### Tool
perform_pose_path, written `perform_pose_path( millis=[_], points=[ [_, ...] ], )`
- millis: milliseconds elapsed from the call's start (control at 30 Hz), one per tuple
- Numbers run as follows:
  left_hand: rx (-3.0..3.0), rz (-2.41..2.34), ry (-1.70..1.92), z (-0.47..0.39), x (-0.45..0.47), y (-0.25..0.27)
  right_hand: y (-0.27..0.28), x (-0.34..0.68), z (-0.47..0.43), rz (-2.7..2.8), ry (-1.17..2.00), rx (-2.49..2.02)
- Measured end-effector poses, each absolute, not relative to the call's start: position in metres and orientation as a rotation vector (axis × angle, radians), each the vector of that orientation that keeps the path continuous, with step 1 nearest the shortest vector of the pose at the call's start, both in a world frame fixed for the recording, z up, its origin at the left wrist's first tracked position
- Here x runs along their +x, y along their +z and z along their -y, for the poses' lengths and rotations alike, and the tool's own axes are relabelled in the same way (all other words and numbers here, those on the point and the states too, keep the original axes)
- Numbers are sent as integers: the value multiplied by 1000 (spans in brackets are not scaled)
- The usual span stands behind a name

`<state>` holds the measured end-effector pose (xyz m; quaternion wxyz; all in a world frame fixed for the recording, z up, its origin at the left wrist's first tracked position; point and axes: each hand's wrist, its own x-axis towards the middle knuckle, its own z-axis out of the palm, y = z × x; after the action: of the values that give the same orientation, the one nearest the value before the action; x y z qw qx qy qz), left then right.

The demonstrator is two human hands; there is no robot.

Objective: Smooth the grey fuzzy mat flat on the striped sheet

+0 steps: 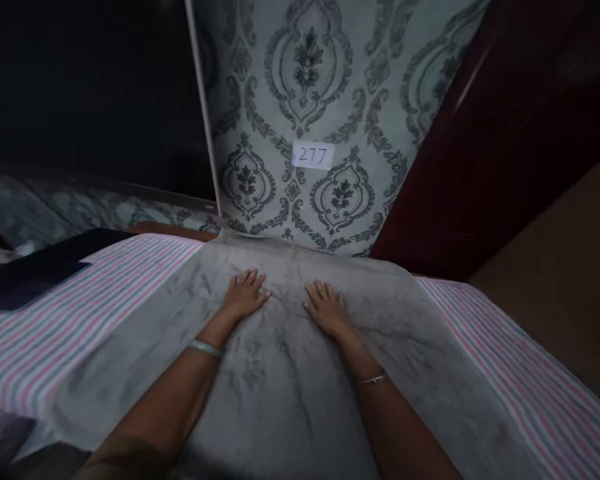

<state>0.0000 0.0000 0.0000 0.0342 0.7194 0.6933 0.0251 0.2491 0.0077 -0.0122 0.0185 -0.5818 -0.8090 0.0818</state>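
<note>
A grey mottled cloth (290,387) lies spread over a surface covered by a pink, white and grey striped sheet (65,313). My left hand (244,293) rests palm down on the cloth near its far edge, fingers together and holding nothing. My right hand (326,308) lies flat on the same cloth a short way to the right, also holding nothing. A bracelet circles each wrist.
A wall with grey damask wallpaper (330,80) rises just beyond the cloth, carrying a small white label reading 277 (313,156). A dark red panel (480,167) stands at the right, brown floor (570,267) beyond it. A dark folded item (35,267) lies at the left.
</note>
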Motion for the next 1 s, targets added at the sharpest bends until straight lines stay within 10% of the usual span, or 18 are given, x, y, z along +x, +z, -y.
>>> perform_pose_path(
  millis=[1000],
  points=[
    [2196, -2350, 62, 189, -102, 2, -8, 260, 76, 2729, 239, -1539]
  ],
)
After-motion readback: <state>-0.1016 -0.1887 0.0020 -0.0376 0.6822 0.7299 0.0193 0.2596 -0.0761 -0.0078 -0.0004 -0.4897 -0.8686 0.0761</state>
